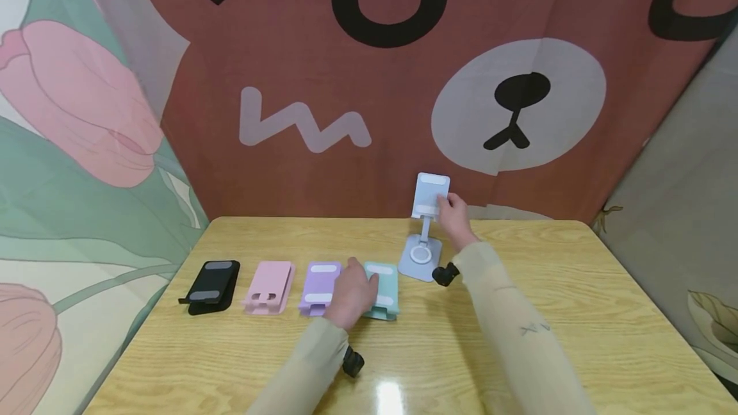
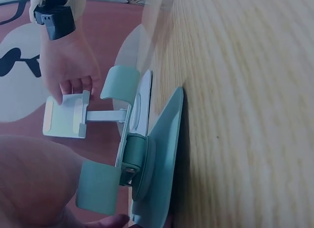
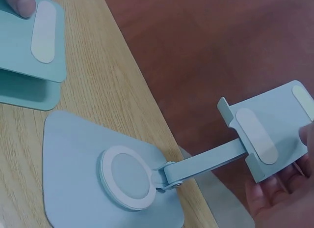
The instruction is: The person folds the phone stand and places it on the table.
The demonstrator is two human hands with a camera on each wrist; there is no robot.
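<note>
A light blue phone stand [image 1: 421, 256] stands unfolded near the table's back edge, its arm raised and its base flat on the wood. My right hand [image 1: 457, 218] pinches the stand's upper plate [image 3: 274, 129] at its right side, thumb on the front face and fingers behind. My left hand [image 1: 353, 293] grips the folded mint green phone stand [image 1: 383, 293] by its left side. In the right wrist view, the left thumb [image 3: 22, 3] lies on the mint plate close to a pale pad. The left wrist view shows the mint stand's two lips [image 2: 120, 84] side-on, with the left fingers partly hidden behind it.
Left of the mint stand, a purple folded stand [image 1: 320, 284], a pink one [image 1: 270, 287] and a black one [image 1: 214, 287] lie in a row on the wooden table [image 1: 426, 357]. A printed bear cloth [image 1: 288, 184] hangs behind the table.
</note>
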